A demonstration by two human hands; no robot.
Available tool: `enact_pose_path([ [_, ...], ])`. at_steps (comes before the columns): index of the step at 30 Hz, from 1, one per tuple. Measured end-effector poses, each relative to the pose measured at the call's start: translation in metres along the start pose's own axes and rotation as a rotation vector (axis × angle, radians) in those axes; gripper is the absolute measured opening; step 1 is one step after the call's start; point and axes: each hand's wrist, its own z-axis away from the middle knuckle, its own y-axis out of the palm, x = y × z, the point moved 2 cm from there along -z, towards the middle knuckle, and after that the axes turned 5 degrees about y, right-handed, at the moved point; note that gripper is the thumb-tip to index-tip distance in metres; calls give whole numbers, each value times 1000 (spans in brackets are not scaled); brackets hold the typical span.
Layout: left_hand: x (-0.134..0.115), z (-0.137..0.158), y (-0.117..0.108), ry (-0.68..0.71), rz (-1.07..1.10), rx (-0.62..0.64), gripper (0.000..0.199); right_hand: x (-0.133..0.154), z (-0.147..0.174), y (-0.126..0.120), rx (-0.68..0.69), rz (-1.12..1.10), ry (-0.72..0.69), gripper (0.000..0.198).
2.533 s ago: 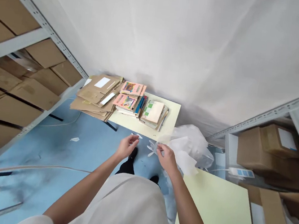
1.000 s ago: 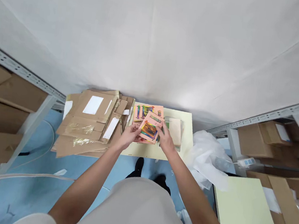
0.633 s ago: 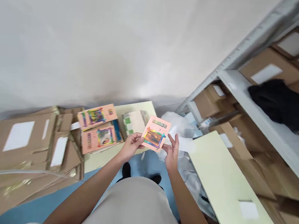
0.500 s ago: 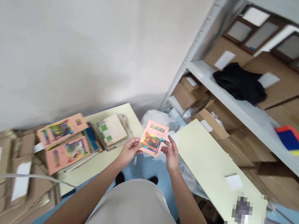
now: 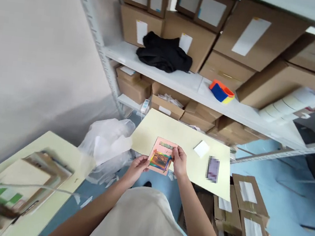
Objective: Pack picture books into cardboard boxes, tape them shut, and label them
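A thin pink book (image 5: 160, 160) with a colourful picture on its cover is held up in front of me, between both hands. My left hand (image 5: 136, 169) pinches its lower left corner, thumb on the cover. At the right edge, my right hand (image 5: 179, 162) grips it with the fingers closed on the upper side. Behind the book lies a pale yellow tabletop (image 5: 170, 129), and the book overlaps its near edge. A small white square pad (image 5: 201, 149) rests on that tabletop, beside a blurred-out purplish object (image 5: 213, 169).
A second pale table (image 5: 53, 145) with stacked books (image 5: 23, 182) stands at left. Between the tables hangs a clear plastic bag (image 5: 109, 139). Grey shelving (image 5: 125, 54) ahead bears cardboard boxes, a black cloth (image 5: 165, 54) and tape rolls (image 5: 294, 102). Boxes (image 5: 252, 233) are piled on the floor at right.
My view and body have turned to the right, from the table with the books toward the shelving and the other table. Both hands still hold the pink book.
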Motion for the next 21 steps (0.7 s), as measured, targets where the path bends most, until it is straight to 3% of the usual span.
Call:
enact_pose_path([
  [4, 13, -24, 29, -102, -49, 92, 46, 5, -15, -38, -127, 54, -27, 38],
  [8, 22, -47, 39, -154, -99, 115, 46, 3, -32, -57, -185, 93, -5, 39],
  [15, 27, -94, 34, -136, -189, 157, 42, 0, -67, -62, -280, 22, 86, 42],
  [21, 19, -129, 31, -147, -223, 186, 49, 5, -89, -64, -378, 29, 137, 43],
])
